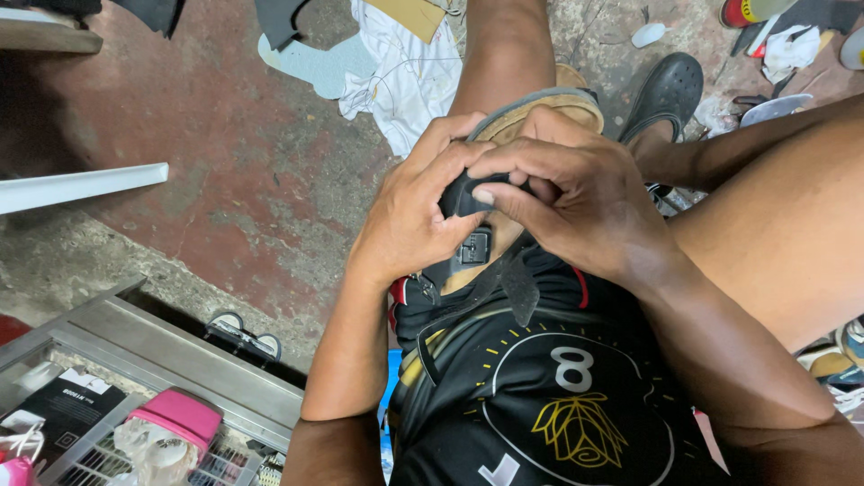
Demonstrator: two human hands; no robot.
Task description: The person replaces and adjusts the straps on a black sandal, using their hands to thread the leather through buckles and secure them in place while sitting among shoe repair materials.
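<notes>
sandal: tan-soled sandal with dark rubber edge and black straps [540, 112] lay sole-up on my lap, toe end pointing away over my knee, heel end under my hands.
left hand: my left hand [418, 211] was closed round the near end, fingers curled over the black strap [459, 198] and thumb underneath; clamped on it, not loose.
right hand: my right hand [576, 202] met the left, fingertips pinching the same strap from the other side, so both hands were together on one spot.
buckle: small square black buckle [474, 247] sat just below my fingers, with a loose dark strap tail [520, 292] hanging down onto my shirt.
handling: i judged the sandal light and easy to turn; the sole looked stiff enough to brace against my thigh, the straps soft and floppy, the buckle small and fiddly.
where to hold: best grip seemed the sole's edge with one hand and the strap close to the buckle with the other.
textures: sole matt and grainy, strap smooth, rim rubbery.
around: black rubber clog [668, 90] on the worn red concrete floor [225, 153], white cloth [405, 72] beyond my knee, metal-framed glass case [180, 360] at my left.
</notes>
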